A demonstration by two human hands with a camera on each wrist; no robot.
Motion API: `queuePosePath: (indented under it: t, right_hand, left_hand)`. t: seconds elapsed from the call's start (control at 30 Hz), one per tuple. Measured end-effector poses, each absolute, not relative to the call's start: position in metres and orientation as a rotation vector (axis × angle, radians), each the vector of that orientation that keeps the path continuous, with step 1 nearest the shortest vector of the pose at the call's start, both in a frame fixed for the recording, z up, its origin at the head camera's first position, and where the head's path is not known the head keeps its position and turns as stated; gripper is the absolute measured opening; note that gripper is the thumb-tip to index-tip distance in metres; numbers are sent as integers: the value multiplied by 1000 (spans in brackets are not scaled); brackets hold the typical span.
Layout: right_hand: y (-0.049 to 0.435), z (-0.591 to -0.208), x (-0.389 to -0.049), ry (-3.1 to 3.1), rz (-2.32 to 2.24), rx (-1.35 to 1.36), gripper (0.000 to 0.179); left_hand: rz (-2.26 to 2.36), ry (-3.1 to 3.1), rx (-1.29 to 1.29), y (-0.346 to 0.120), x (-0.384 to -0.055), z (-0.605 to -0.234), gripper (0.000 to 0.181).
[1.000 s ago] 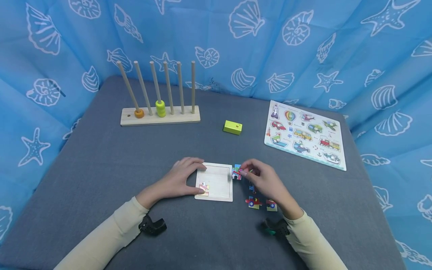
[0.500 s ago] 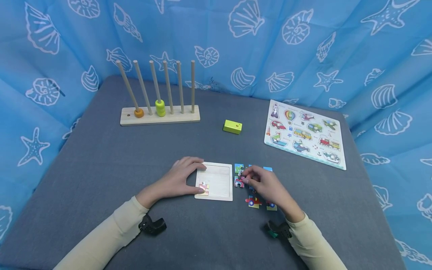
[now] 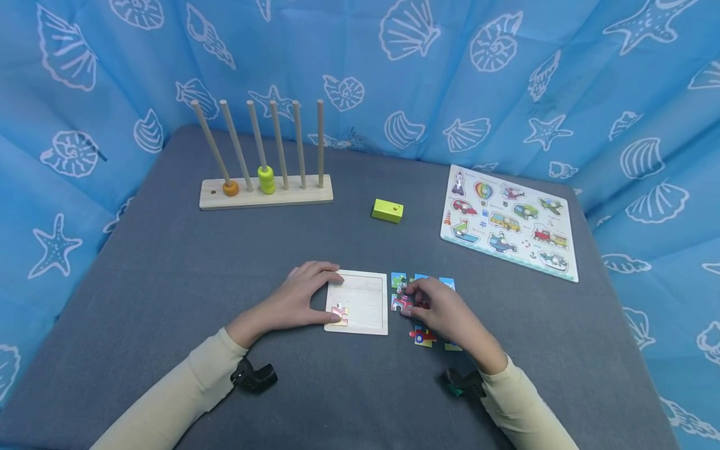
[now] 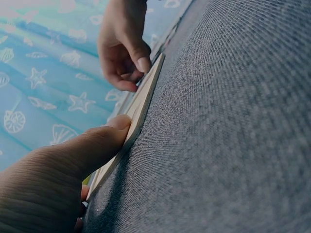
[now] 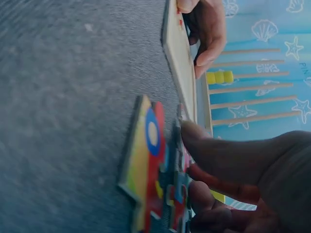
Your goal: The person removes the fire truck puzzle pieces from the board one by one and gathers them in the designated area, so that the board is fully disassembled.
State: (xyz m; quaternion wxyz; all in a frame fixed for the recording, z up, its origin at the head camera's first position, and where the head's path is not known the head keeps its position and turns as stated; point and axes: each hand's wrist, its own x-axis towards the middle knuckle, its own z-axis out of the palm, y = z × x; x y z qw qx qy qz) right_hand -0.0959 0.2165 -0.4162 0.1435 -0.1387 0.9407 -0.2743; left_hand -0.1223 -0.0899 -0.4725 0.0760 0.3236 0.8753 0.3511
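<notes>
A square wooden puzzle tray (image 3: 367, 297) lies on the grey cloth, with a pink jigsaw piece (image 3: 339, 309) in its near-left corner. My left hand (image 3: 298, 299) grips the tray's left side, its thumb at the near corner and its fingers at the far one. To the right of the tray, my right hand (image 3: 444, 307) holds a red and blue jigsaw piece (image 3: 399, 303) between thumb and fingers, low at the cloth. Another piece with a red shape and blue wheel (image 5: 152, 133) lies just below that hand. The hand hides several pieces.
More jigsaw pieces, among them a green and blue one (image 3: 397, 280), surround the right hand. Behind stand a wooden peg rack (image 3: 264, 199) and a lime-green block (image 3: 387, 211). A vehicle picture board (image 3: 509, 225) lies back right. A blue shell-print curtain (image 3: 360, 62) borders the table.
My right hand has drawn the red and blue piece back from the tray's right edge, toward me and slightly right, down among the other pieces. The left hand stays on the tray.
</notes>
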Motion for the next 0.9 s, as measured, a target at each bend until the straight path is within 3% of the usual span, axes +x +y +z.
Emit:
queuePosePath:
  t: [0.9]
  right_hand:
    - [216, -412, -96, 2844, -860, -547, 13]
  left_hand:
    - [1031, 2594, 998, -91, -122, -470, 62]
